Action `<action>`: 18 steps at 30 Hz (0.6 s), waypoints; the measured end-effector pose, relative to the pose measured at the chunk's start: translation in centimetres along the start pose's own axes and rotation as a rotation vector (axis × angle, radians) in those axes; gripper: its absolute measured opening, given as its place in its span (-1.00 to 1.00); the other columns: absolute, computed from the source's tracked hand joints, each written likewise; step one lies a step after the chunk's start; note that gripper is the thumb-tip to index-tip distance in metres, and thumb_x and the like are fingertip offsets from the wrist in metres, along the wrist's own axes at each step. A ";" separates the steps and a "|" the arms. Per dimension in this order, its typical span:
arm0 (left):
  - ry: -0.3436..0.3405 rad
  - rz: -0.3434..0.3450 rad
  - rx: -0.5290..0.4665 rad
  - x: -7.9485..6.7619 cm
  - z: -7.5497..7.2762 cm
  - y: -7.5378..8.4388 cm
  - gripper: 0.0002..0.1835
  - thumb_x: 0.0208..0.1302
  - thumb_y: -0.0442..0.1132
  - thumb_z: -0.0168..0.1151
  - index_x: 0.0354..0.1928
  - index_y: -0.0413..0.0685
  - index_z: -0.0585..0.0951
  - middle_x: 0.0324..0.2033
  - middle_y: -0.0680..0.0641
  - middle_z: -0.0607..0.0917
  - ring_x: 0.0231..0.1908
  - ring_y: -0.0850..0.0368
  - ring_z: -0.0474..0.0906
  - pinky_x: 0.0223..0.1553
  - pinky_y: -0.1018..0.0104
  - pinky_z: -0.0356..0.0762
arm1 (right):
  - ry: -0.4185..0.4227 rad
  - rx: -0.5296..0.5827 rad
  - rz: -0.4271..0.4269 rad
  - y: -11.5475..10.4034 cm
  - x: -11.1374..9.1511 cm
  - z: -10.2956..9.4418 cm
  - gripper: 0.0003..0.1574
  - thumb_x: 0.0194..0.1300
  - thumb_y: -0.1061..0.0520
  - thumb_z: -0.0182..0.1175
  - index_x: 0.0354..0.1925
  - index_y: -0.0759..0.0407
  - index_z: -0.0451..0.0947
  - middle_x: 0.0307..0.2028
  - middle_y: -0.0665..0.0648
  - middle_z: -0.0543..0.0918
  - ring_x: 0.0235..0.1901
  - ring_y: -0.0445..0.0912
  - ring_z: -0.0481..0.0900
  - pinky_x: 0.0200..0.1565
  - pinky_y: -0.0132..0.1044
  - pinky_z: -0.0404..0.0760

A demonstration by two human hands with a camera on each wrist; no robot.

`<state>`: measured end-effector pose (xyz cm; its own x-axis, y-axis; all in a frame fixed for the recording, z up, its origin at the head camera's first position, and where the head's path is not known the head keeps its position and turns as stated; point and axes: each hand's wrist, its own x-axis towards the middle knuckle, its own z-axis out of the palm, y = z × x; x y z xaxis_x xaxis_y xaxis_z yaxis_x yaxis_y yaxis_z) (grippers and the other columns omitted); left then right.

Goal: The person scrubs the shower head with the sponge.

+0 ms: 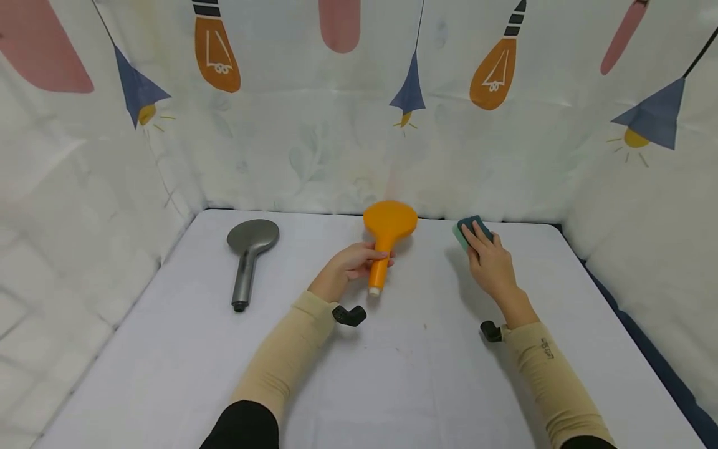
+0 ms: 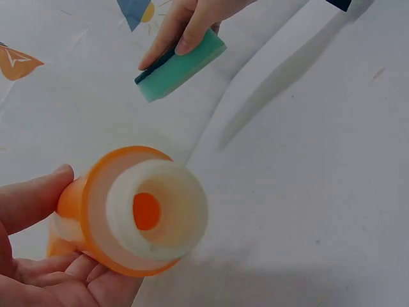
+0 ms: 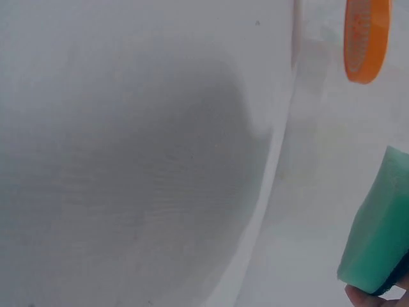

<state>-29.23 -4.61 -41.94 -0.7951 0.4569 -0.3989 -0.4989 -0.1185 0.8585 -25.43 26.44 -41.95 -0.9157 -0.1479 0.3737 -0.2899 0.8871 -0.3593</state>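
My left hand grips the handle of an orange shower head, its round head pointing away from me. In the left wrist view, the white hollow connector at the handle's end faces the camera, with the thumb on one side and curled fingers beneath. To the right, my right hand holds a green sponge with a dark scouring layer. The right wrist view catches the sponge's light green foam at its edge, and the orange head's face above it.
A grey shower head lies on the white table, left of my left arm. White curtains printed with lamps and bulbs stand along the back and both sides. Small wrist cameras stick out from both sleeves.
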 end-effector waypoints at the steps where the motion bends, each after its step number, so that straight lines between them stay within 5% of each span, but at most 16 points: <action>1: -0.001 0.007 0.010 -0.2 -0.3 0.2 -0.51 0.57 -0.41 0.02 0.47 -0.30 0.31 0.36 -0.32 0.45 -0.02 0.03 0.58 0.30 0.03 0.41 | -0.001 0.001 -0.004 -0.1 0.1 0.0 -0.39 0.59 0.20 -0.05 0.53 0.13 0.28 0.51 0.28 0.22 0.39 0.47 0.16 0.13 0.51 0.31; 8: -0.086 0.076 0.102 -2.3 -2.2 0.6 -0.48 0.57 -0.43 -0.04 0.49 -0.40 0.22 0.39 -0.43 0.35 0.04 -0.07 0.56 0.21 0.08 0.45 | 0.022 0.011 -0.063 -0.6 0.5 0.3 -0.40 0.56 0.24 0.00 0.49 0.17 0.34 0.48 0.31 0.28 0.35 0.48 0.22 0.09 0.51 0.36; 18: -0.147 0.149 0.199 -4.0 -2.5 -0.6 -0.51 0.55 -0.40 0.02 0.44 -0.39 0.29 0.29 -0.35 0.47 0.10 -0.14 0.51 0.01 0.25 0.51 | 0.003 0.080 -0.084 -2.2 0.9 -0.2 -0.41 0.61 0.20 -0.05 0.52 0.17 0.29 0.51 0.26 0.23 0.39 0.41 0.21 0.12 0.48 0.36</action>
<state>-26.59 -8.54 -41.68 -0.7884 0.5724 -0.2252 -0.2917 -0.0255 0.9562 -25.57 24.49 -40.65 -0.8865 -0.2191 0.4077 -0.3871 0.8337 -0.3939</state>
